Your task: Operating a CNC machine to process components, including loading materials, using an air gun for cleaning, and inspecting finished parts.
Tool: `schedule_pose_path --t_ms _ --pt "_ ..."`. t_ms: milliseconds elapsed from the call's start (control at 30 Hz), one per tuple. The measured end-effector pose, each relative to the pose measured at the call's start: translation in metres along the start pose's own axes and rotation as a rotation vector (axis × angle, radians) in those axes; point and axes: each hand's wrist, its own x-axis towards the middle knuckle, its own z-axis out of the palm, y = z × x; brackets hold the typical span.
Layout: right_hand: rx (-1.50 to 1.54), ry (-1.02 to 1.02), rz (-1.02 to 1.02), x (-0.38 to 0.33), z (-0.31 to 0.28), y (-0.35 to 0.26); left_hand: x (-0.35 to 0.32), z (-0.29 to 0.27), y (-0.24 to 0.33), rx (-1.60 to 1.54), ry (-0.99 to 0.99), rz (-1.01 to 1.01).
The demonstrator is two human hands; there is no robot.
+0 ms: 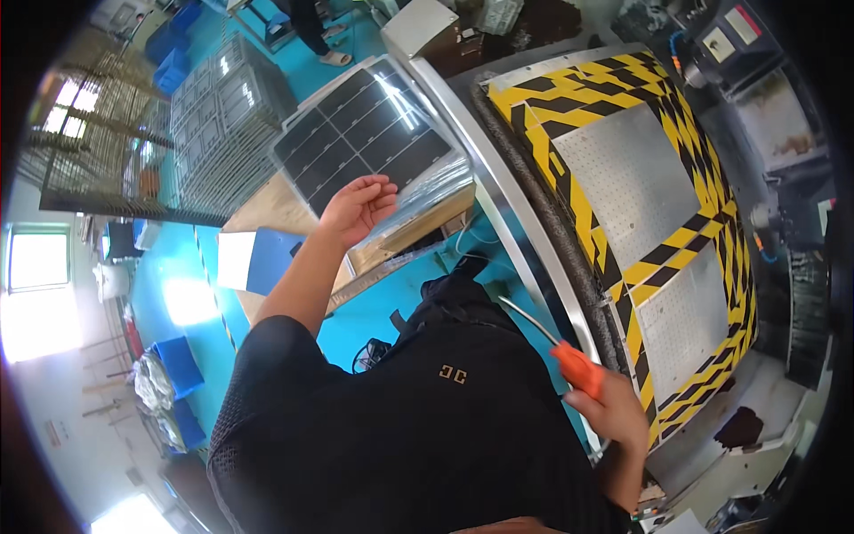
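While the right hand point(614, 414) has its fingers clamped round 1 orange-handled screwdriver point(578, 368), long axis angling forward-left from them, the left hand point(356, 215), fingers loosely curled, seemingly empty, is nearer the dark panel point(360, 133), just beyond those fingers; contact unclear.

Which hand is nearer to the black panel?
Left. The left hand is at the black panel's near edge; the right hand, holding an orange tool, is far to its right.
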Motion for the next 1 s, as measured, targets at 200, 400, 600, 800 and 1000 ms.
schedule_pose_path --t_ms 200,400,600,800,1000 --pt "-0.191 -0.003 -0.060 0.090 0.029 -0.072 -0.011 0.001 0.001 0.923 0.050 0.002" --pt "-0.239 0.118 0.044 0.126 0.016 -0.088 0.010 -0.107 0.035 1.392 0.750 0.955" --pt "-0.156 -0.019 -0.078 0.096 0.011 -0.108 0.022 -0.211 0.072 0.339 0.594 -0.122" --pt "-0.210 -0.115 -0.203 0.093 0.023 -0.093 -0.017 -0.118 0.054 0.081 0.256 0.392" --pt "-0.207 0.231 -0.153 0.125 0.028 -0.092 -0.061 -0.076 0.030 0.006 0.042 0.628"
